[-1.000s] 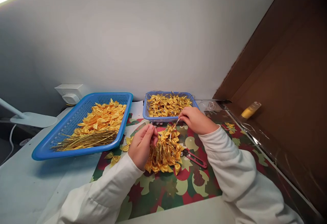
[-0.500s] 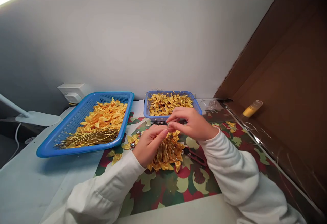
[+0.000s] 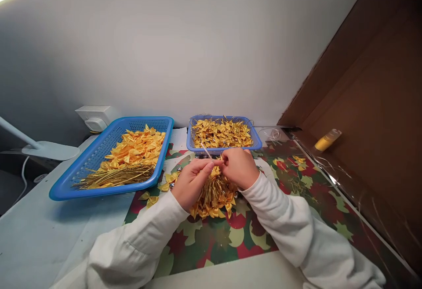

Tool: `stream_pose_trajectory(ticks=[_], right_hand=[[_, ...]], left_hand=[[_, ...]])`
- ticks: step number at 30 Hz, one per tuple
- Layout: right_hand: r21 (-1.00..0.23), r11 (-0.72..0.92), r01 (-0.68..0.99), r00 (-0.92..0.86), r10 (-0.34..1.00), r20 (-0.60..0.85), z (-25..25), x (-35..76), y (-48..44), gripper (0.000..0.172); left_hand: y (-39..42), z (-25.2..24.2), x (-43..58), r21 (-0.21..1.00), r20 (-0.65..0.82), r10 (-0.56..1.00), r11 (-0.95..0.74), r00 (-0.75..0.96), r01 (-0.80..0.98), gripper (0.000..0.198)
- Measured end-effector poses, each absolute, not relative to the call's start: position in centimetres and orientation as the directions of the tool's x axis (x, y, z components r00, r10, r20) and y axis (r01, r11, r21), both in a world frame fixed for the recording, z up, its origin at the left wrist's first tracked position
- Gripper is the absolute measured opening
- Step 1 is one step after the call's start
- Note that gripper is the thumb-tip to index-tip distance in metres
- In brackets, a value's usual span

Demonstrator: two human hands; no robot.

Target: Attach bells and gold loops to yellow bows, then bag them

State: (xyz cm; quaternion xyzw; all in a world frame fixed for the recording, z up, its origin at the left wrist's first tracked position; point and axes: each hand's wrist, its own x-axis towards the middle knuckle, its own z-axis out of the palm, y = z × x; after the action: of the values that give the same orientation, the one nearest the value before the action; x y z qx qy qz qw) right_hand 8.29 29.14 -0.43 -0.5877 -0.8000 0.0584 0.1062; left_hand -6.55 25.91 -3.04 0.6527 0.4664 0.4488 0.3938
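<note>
My left hand (image 3: 191,182) is closed in a pinch, thumb against index finger, above a heap of gold bows. A thin pale strip (image 3: 206,151) sticks up from its fingertips. My right hand (image 3: 241,167) is curled with its fingertips meeting the left ones; whatever it grips is hidden. Below both hands lies a bundle of gold cords (image 3: 211,194), ringed by yellow satin bows (image 3: 212,212) and small silver bells. Loose bows (image 3: 150,201) rest left of the heap.
A blue basket (image 3: 95,195) at left holds yellow bows and gold cords. Behind my hands, a smaller blue basket (image 3: 224,150) holds bows with cords. A lamp base (image 3: 51,149) stands far left. A cardboard wall (image 3: 369,87) borders the right, with a yellow tube (image 3: 328,139) near it.
My right hand has turned and curled from outstretched fingers, moving slightly left and down. The pale strip now shows above the fingertips. The dark red handle beside the heap is now hidden by my right arm.
</note>
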Motion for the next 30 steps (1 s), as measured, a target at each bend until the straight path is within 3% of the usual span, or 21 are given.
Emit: stream_pose_trajectory(ticks=[6, 13, 15, 19, 21, 25, 28, 30], right_hand=[[-0.080, 0.349, 0.934, -0.324, 0.919, 0.227, 0.5, 9.2, 29.0, 0.012], [0.046, 0.323, 0.945, -0.327, 0.930, 0.171, 0.8, 9.0, 28.4, 0.008], [-0.026, 0.362, 0.932, -0.352, 0.920, 0.169, 0.8, 9.5, 29.0, 0.011], [-0.394, 0.506, 0.767, -0.545, 0.838, 0.015, 1.5, 11.9, 30.7, 0.026], [-0.481, 0.469, 0.741, -0.557, 0.829, -0.050, 1.8, 13.2, 31.3, 0.020], [-0.441, 0.401, 0.803, -0.543, 0.798, -0.261, 1.2, 13.7, 31.5, 0.008], [-0.402, 0.446, 0.800, -0.572, 0.770, -0.283, 0.2, 12.7, 31.4, 0.024], [-0.399, 0.490, 0.775, -0.613, 0.735, -0.289, -0.1, 12.2, 31.3, 0.026]], left_hand=[[25.9, -3.3, -6.5, 0.934, 0.220, 0.961, -0.257, 0.169, 0.246, 0.033], [25.6, -3.7, -6.2, 0.936, 0.205, 0.958, -0.252, 0.203, 0.247, 0.033], [25.6, -3.7, -6.2, 0.934, 0.213, 0.954, -0.263, 0.212, 0.243, 0.034], [25.6, -3.4, -6.2, 0.932, 0.211, 0.961, -0.254, 0.180, 0.260, 0.034], [25.6, -3.3, -6.2, 0.935, 0.211, 0.965, -0.247, 0.158, 0.256, 0.034], [25.6, -3.3, -6.2, 0.941, 0.207, 0.969, -0.234, 0.132, 0.244, 0.033], [25.5, -3.5, -6.3, 0.944, 0.203, 0.971, -0.228, 0.125, 0.238, 0.034], [25.5, -3.5, -6.3, 0.948, 0.200, 0.972, -0.224, 0.126, 0.227, 0.035]])
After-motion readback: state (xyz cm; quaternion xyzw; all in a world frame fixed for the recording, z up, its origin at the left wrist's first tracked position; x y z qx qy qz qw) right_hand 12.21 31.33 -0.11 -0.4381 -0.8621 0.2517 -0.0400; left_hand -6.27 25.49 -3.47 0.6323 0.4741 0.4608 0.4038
